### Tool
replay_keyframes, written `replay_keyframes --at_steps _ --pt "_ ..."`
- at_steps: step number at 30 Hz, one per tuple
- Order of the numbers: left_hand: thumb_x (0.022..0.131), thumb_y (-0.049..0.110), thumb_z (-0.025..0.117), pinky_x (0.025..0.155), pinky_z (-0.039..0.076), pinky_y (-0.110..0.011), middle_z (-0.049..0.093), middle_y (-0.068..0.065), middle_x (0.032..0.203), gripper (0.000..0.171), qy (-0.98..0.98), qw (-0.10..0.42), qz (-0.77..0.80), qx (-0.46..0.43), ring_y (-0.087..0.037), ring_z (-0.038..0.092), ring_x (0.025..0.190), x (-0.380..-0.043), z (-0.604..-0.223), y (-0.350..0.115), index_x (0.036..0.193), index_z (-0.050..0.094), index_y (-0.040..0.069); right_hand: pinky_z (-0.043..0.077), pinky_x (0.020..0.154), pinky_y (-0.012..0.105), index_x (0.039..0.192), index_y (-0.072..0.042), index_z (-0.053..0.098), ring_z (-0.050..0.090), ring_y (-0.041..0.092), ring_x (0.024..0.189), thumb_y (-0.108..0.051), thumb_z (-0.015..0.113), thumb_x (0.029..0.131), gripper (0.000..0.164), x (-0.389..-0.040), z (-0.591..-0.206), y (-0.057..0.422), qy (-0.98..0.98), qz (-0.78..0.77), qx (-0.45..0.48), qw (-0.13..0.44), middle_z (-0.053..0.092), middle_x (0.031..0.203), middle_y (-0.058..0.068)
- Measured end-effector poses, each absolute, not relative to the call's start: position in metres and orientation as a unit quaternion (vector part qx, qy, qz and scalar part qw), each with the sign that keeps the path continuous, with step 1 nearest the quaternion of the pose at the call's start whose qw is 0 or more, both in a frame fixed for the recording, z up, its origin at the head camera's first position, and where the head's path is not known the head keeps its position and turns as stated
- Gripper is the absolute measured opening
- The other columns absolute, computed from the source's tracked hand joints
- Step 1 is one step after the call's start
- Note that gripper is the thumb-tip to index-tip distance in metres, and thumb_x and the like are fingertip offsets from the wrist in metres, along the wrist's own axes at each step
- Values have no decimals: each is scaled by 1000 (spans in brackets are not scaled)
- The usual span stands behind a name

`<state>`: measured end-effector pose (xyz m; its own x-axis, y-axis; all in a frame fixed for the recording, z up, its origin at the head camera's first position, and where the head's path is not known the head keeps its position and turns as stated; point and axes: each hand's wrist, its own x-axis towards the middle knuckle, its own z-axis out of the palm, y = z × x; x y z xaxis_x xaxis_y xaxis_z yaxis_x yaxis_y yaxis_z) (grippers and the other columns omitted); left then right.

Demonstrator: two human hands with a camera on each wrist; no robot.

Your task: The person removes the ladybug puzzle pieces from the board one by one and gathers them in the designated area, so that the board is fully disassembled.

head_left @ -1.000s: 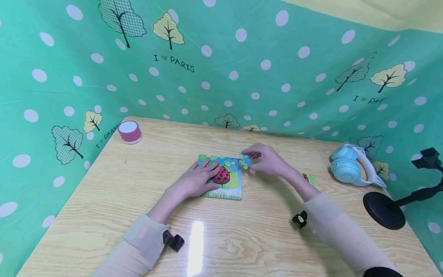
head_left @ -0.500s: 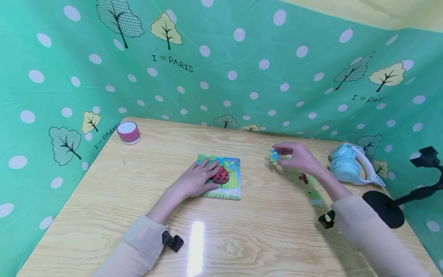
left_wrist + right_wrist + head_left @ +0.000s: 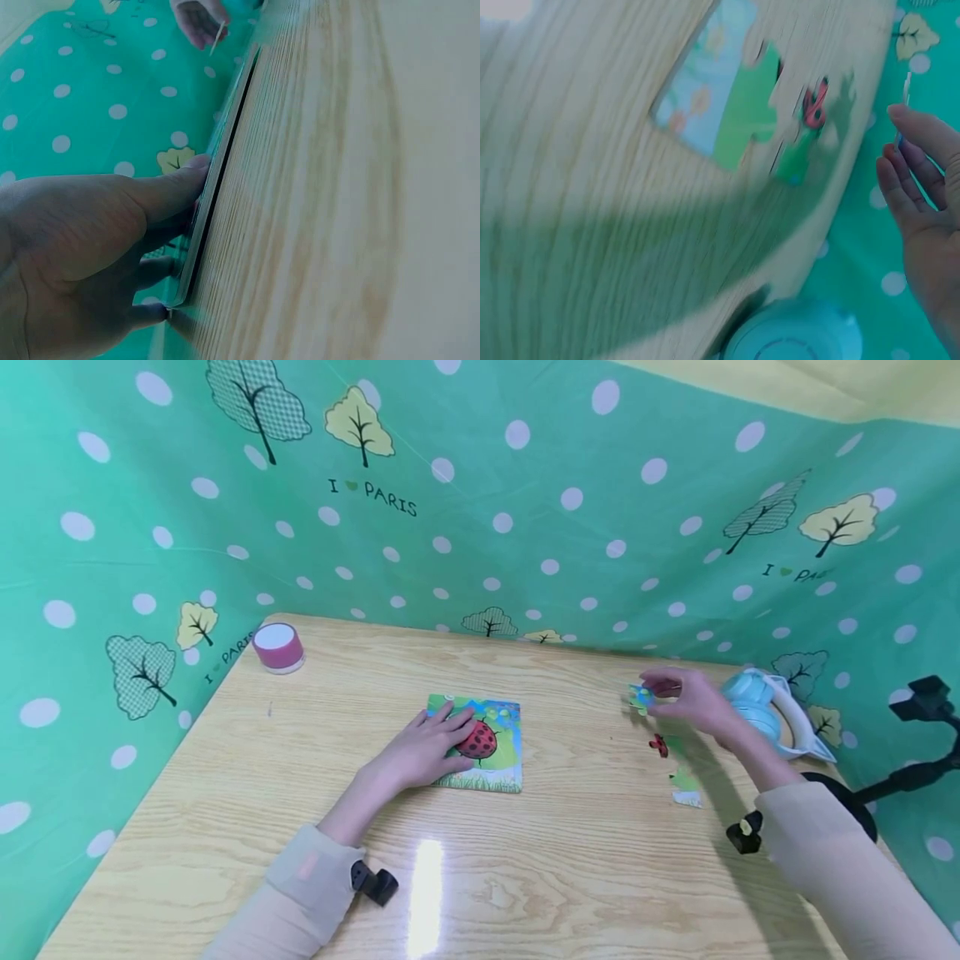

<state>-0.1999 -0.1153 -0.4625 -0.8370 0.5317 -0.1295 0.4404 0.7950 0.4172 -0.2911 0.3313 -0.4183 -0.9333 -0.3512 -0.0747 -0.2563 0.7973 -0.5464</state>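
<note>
A square jigsaw puzzle [image 3: 504, 768] with a ladybug picture lies mid-table. My left hand [image 3: 422, 752] rests on its left part with fingers spread, covering some of the picture; in the left wrist view the thumb and fingers are at the puzzle's edge [image 3: 201, 251]. To the right, above the table, my right hand [image 3: 693, 702] pinches a blue and green puzzle piece [image 3: 641, 697], seen edge-on in the right wrist view. Below that hand lie a red and green piece [image 3: 660, 746] and a larger green piece with a pale end [image 3: 742, 116].
Light blue headphones [image 3: 757, 710] lie at the right, partly behind the right forearm. A black stand [image 3: 911, 783] stands nearby. A pink and white round container [image 3: 279, 648] is at the back left. Patterned green cloth [image 3: 480, 493] hangs behind the table.
My right hand has carried the puzzle piece from the puzzle's upper right corner far to the right. The loose pieces there now show more fully. My left hand stays in place.
</note>
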Motion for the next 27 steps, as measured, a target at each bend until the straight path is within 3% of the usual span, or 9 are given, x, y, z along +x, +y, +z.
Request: replay_keyframes --at_steps 14,27 --pt "103 44 59 129 13 -65 23 -7 173 68 938 119 196 261 -37 13 162 -200 -463 -115 159 38 12 53 103 59 139 2 60 65 43 120 -5 82 84 60 -300 -428 356 964 -207 -149 76 70 128 25" --pt "103 44 60 130 13 -64 23 -6 173 68 939 122 193 257 -36 12 162 -199 -462 -115 159 39 13 54 101 59 138 3 61 65 46 120 -3 80 86 57 -303 -432 359 966 -178 -161 96 68 130 28"
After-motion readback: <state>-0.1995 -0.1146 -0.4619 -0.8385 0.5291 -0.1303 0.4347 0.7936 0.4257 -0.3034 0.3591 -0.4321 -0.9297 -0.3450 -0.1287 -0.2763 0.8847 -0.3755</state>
